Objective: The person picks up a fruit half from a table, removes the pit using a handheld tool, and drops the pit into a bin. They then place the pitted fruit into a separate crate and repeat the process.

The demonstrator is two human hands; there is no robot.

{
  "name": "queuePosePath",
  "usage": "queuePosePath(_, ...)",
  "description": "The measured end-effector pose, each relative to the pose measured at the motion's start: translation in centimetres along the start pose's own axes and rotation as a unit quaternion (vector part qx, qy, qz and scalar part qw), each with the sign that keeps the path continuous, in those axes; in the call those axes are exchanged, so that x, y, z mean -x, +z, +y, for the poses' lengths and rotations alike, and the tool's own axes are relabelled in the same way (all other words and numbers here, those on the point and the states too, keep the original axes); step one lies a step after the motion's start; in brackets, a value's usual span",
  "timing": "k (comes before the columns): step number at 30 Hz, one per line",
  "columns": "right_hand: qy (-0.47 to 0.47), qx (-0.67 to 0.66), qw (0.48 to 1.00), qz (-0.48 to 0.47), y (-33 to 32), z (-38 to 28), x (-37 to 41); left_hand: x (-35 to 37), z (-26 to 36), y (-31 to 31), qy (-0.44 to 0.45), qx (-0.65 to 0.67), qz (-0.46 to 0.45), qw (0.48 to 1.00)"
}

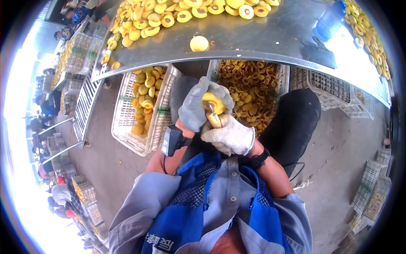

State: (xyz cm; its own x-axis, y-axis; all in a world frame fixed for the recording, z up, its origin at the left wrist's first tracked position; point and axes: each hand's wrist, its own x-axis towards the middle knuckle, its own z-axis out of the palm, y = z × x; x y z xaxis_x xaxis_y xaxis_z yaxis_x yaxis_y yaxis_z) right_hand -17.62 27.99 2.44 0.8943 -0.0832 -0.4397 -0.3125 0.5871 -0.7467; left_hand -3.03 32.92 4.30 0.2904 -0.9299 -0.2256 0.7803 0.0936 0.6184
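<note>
My left hand (194, 108), in a grey glove, is closed around a yellow peach half (214, 100) in front of my lap. My right hand (232, 136), in a white knitted glove, grips a pitting knife (215, 120) with a pale handle. Its curved metal end is against the fruit, and the tip is partly hidden. Just above my hands, on the metal table (253, 40), lies a single peach half (199, 43) near the edge. A large pile of halved peaches (169, 15) covers the back of the table.
A white crate (120, 122) of yellow peaches stands at left below the table. Another crate (215, 70) holds brown pit scraps and fruit pieces. Stacked crates (325, 91) stand at right. A blue jug (330, 20) and a dark object (318, 53) are on the table. People work at far left.
</note>
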Motion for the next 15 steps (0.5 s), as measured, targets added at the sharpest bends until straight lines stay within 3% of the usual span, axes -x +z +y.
queuePosePath(1, 0.008, -0.003, 1.0, -0.01, -0.1, 0.1, -0.1, 0.1, 0.2, -0.1, -0.016, 0.02, -0.001, 1.0)
queuePosePath(6, 0.013, -0.003, 0.999, -0.033, 0.2, -0.1, -0.3, 0.7, 1.8, 0.8, 0.024, -0.29, 0.008, 0.957)
queuePosePath(8, 0.007, -0.02, 0.999, -0.046, 0.3, 0.0, -0.4, 0.5, 2.0, 0.6, 0.027, -0.287, -0.006, 0.958)
queuePosePath(10, -0.014, -0.034, 0.998, -0.054, 0.4, 0.0, -0.5, 0.1, 2.3, 0.4, 0.003, -0.191, -0.011, 0.981)
queuePosePath(11, -0.025, -0.037, 0.997, -0.06, 0.3, -0.2, -0.2, -0.2, 2.9, -0.3, 0.041, -0.209, -0.013, 0.977)
queuePosePath(12, -0.036, -0.039, 0.996, -0.067, 0.3, -0.6, 0.2, -0.2, 4.5, -0.9, 0.151, -0.407, -0.072, 0.898)
queuePosePath(13, -0.048, -0.043, 0.995, -0.073, 0.2, -0.8, 0.5, -0.1, 6.1, -1.6, 0.298, -0.662, -0.048, 0.687)
queuePosePath(14, -0.049, -0.055, 0.996, -0.044, 0.1, -0.8, 0.4, -0.1, 7.7, -2.2, 0.421, -0.761, 0.02, 0.493)
queuePosePath(15, -0.053, -0.068, 0.996, -0.013, -0.2, -0.9, 0.3, -0.2, 9.3, -4.5, 0.382, -0.735, 0.134, 0.544)
